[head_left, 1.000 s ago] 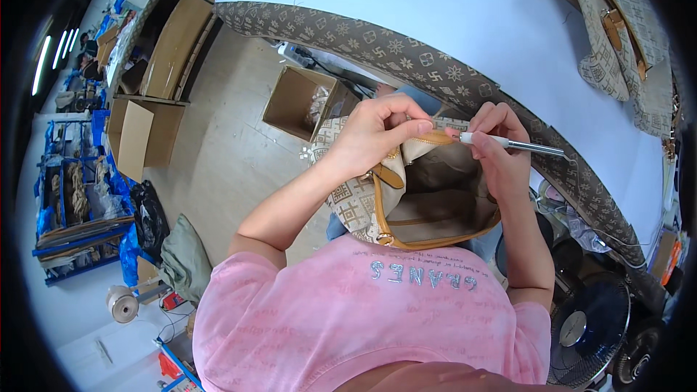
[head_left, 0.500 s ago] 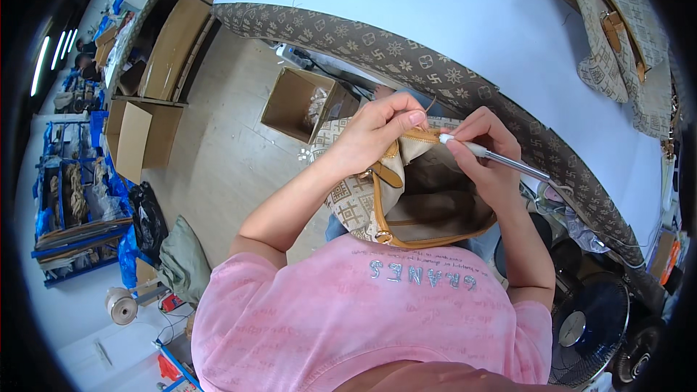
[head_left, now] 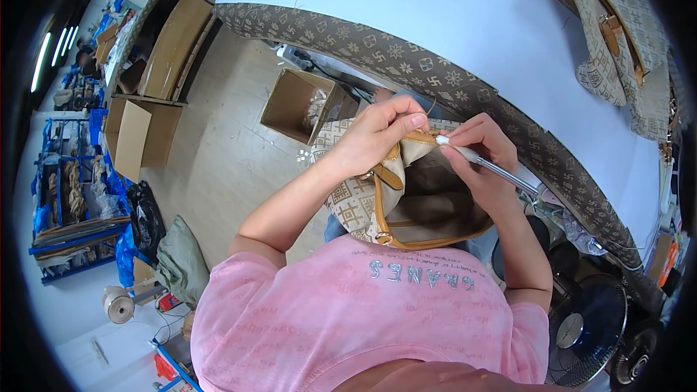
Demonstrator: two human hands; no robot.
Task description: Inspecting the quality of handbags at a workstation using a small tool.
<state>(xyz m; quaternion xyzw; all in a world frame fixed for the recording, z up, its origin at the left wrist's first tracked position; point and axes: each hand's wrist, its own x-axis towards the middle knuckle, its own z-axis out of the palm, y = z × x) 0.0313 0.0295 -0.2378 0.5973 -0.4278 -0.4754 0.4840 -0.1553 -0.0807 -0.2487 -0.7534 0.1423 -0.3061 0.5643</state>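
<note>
Plainly, two bare hands meet over one beige fabric handbag (head_left: 352, 199) with a brown geometric print, lying open in the person's lap just below the edge of one long, pale-topped table (head_left: 406, 3). The left hand (head_left: 377, 134) pinches the bag's tan far rim; the right hand (head_left: 501, 147) grips one slim, pen-like tool (head_left: 502, 171) with a white front and silver shaft, its white tip right at that rim. One thin brown strand (head_left: 434, 107) sticks up beside the left fingertips. One open brown cardboard box (head_left: 287, 105) stands on the floor near the bag; at least one more printed beige bag (head_left: 602, 76) lies on the table, the exact count unclear. The handbag's mouth gapes, showing a dark brown lining; tan edging runs round it, and one tan pointed tab (head_left: 389, 176) hangs on its left side.
</note>
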